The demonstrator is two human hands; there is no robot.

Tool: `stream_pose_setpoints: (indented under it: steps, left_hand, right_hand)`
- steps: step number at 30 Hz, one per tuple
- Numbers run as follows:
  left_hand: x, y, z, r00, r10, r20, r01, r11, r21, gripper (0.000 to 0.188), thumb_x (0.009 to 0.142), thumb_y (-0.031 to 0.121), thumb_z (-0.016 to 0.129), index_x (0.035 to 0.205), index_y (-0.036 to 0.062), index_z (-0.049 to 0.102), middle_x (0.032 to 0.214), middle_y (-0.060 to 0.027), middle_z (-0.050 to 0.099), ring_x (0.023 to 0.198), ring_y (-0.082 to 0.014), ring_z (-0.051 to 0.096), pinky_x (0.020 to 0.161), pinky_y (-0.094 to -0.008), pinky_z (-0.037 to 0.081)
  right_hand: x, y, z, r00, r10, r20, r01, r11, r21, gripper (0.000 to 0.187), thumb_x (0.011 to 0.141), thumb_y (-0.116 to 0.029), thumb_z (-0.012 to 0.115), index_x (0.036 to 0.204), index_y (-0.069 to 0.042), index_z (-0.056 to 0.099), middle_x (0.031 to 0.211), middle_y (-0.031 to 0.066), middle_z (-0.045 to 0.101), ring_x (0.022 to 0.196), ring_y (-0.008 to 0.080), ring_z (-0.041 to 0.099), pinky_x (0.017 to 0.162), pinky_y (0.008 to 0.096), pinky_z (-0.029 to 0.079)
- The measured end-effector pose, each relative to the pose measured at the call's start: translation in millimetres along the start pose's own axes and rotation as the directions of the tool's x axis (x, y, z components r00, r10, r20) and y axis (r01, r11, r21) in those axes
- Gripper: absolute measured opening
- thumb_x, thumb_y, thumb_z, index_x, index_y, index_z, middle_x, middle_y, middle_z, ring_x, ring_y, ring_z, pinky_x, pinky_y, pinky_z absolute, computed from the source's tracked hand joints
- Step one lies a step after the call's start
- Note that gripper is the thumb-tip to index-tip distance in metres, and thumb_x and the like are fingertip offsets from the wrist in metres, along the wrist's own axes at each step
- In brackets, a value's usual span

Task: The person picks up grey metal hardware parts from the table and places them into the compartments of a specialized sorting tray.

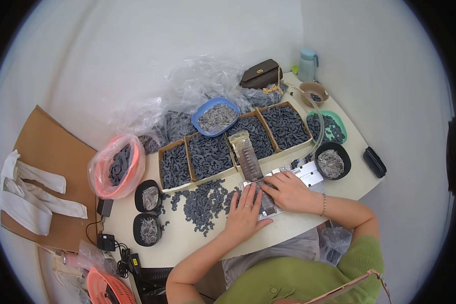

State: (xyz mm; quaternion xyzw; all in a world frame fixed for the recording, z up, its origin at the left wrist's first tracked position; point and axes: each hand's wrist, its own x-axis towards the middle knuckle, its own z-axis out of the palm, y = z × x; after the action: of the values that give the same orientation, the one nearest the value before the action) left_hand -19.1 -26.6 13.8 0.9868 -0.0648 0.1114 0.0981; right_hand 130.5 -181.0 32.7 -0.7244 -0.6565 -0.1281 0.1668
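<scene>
A silver metal jig (307, 175) lies on the table in front of me, with a raised clear slotted cover (247, 157) at its far side. My left hand (244, 215) rests on the jig's left edge, fingers stretched out and apart. From the right, my right hand (291, 193) reaches over the jig, its fingertips touching the slotted dark middle (266, 203); its fingers are spread and slightly bent. Neither hand visibly grips anything. Beside my left hand lies a loose heap of small dark grey plastic parts (203, 205).
Divided cardboard trays (191, 156) of grey parts stand behind the jig, with a blue basin (193, 117) of metal pins. Black bowls (146, 183) with pins stand left; another black bowl (347, 163) and a green tray (342, 121) stand right. A pink basket (106, 188) sits far left.
</scene>
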Motion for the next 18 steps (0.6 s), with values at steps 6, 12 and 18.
stream_pose_setpoints:
  steps: [6,12,18]
  left_hand:
    - [-6,8,-5,1.0,-0.016,0.004,0.016,0.996,-0.083,0.075,0.08,0.048,0.065,0.133,-0.0001,0.044,0.146,-0.0258,0.027,0.135,-0.0395,0.027,0.106,-0.0553,0.022]
    - [-9,6,-3,0.999,-0.044,-0.003,0.043,0.991,-0.129,0.067,0.082,0.044,0.066,0.133,0.0047,0.047,0.145,-0.0263,0.028,0.135,-0.0406,0.027,0.106,-0.0552,0.021]
    - [-12,10,-5,0.999,-0.05,0.001,0.05,0.989,-0.141,0.066,0.082,0.044,0.065,0.133,0.0063,0.047,0.144,-0.0262,0.029,0.135,-0.0408,0.027,0.106,-0.0553,0.021]
  right_hand:
    - [7,1,-3,0.998,0.002,0.061,0.0,1.0,-0.028,0.046,0.072,-0.016,0.063,0.115,-0.001,0.06,0.111,0.0101,0.056,0.1,0.0232,0.052,0.084,0.0358,0.039]
    - [9,0,-1,0.998,0.007,0.07,-0.002,0.998,-0.06,0.047,0.073,-0.017,0.063,0.116,-0.002,0.06,0.109,0.0094,0.057,0.098,0.0222,0.052,0.083,0.0353,0.039]
    - [-2,-3,-3,0.999,-0.04,0.014,0.041,0.997,-0.061,0.043,0.073,-0.015,0.063,0.113,0.0,0.061,0.107,0.0089,0.058,0.095,0.0223,0.054,0.081,0.0353,0.04]
